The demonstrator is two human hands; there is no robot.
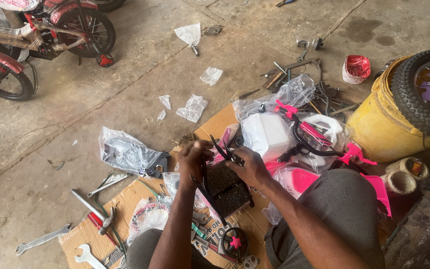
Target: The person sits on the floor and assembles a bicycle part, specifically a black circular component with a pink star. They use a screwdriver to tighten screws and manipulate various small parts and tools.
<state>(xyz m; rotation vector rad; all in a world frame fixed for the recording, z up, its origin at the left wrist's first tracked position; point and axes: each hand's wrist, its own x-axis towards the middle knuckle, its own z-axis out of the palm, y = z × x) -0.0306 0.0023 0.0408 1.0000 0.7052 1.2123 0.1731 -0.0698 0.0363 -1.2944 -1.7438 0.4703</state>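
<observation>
Assembly is looking only partway: we are gripping a black bracket (222, 192) at frame centre, left hand (193, 158) fingers curled on its upper end, right hand (249, 167) pinching it, while bagged parts (125, 152) at nine o'clock are sitting unopened.

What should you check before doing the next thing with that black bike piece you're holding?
1. Both hands on the black metal bracket: ok. Left hand holds its upper left side, right hand its top right.
2. Small black wheel with the pink hub sits at the bracket's lower end: ok; whether it is tight, cannot tell.
3. Tools close by: ok. A hammer and a spanner lie to the left.
4. Work surface: not ok. Plastic bags and loose parts crowd the cardboard.
5. Small fasteners ready: cannot tell, too small to see.
6. Pink and white bike parts kept apart from the hands: ok.
</observation>
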